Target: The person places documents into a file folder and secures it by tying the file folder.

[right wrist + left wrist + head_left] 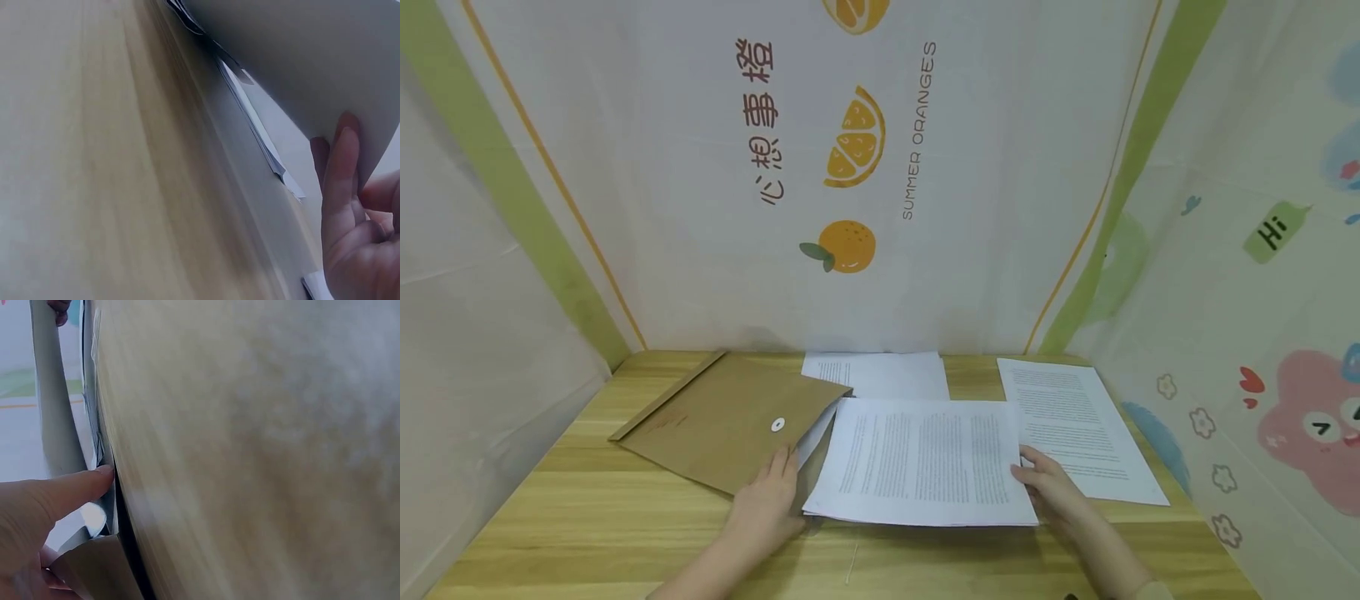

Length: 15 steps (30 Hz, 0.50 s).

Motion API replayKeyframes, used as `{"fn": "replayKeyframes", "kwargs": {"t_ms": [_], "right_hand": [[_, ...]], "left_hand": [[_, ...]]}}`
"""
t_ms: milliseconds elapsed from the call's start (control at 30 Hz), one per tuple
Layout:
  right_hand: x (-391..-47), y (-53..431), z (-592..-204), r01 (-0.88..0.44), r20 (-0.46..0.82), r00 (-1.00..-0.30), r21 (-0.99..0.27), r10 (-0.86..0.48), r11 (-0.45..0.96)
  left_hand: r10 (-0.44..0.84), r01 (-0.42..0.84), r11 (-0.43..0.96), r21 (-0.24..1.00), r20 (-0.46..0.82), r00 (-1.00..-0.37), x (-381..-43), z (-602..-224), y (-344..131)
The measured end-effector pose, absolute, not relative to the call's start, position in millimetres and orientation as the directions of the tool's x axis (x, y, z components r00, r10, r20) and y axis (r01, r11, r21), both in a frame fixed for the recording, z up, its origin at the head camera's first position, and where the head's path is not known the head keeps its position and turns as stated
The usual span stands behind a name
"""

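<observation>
A brown kraft paper document envelope with a white round button lies at the left, its mouth facing right. White paper shows inside the mouth. My left hand holds the envelope at its mouth, fingers on the upper layer; in the left wrist view the thumb reaches along the opening. A printed sheaf of papers is tilted beside the mouth, its left edge near it. My right hand grips the sheaf's right edge between thumb and fingers. From below, the sheaf's blank underside shows in the right wrist view.
Behind the sheaf lie more white papers against the back curtain. At the right another printed sheet lies flat on the wooden table. Printed curtains stand at the back and both sides.
</observation>
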State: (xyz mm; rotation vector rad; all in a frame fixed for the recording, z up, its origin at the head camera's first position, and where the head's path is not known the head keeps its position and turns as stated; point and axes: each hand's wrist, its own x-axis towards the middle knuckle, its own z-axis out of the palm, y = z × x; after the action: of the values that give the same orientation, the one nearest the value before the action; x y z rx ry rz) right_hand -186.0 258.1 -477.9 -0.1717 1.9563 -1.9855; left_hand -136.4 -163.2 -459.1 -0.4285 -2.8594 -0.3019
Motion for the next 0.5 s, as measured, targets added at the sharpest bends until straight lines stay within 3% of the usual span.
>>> {"fn": "replayKeyframes", "kwargs": {"t_ms": [500], "right_hand": [[-202,232,-480,0.131,-0.127,-0.97,-0.991,-0.209,-0.004]], "left_hand": [[0.253,0.306,0.94,0.154,0.293,-0.922,-137,-461,-163]]}}
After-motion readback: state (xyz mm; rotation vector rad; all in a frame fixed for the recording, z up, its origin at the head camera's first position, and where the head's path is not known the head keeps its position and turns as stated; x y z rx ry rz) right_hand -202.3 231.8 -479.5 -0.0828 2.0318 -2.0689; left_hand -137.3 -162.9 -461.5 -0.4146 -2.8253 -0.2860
